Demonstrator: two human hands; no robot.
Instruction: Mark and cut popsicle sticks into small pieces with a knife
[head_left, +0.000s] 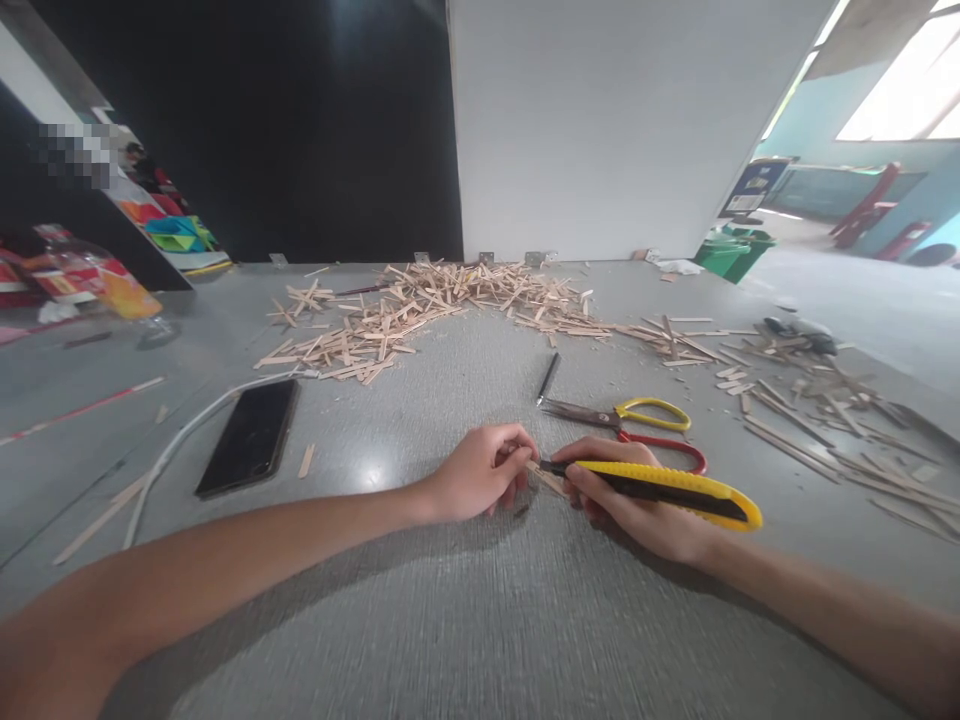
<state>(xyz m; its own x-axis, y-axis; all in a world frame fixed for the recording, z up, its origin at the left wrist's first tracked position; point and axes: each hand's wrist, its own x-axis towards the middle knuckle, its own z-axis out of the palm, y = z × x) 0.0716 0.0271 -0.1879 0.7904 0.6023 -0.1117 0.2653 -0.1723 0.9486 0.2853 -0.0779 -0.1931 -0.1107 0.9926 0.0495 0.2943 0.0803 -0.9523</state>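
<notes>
Between the thumb and fingers of my left hand (484,468) is one end of a small flat wooden stick (549,480). My right hand (645,510) is closed around a yellow and black utility knife (667,488), whose tip points left at the stick, close to my left fingertips. The stick's other end reaches the fingers of my right hand. Whether the blade touches the wood I cannot tell. Just beyond my right hand lie scissors (600,413) with one yellow and one red handle. A dark pen (549,378) lies beside their tips.
A large pile of wooden pieces (450,295) spreads along the back of the grey table (420,620), against an upright panel (585,130). Longer strips (795,445) lie at the right. On the left are a black phone (251,437), a white cable (176,440) and a bottle (112,280).
</notes>
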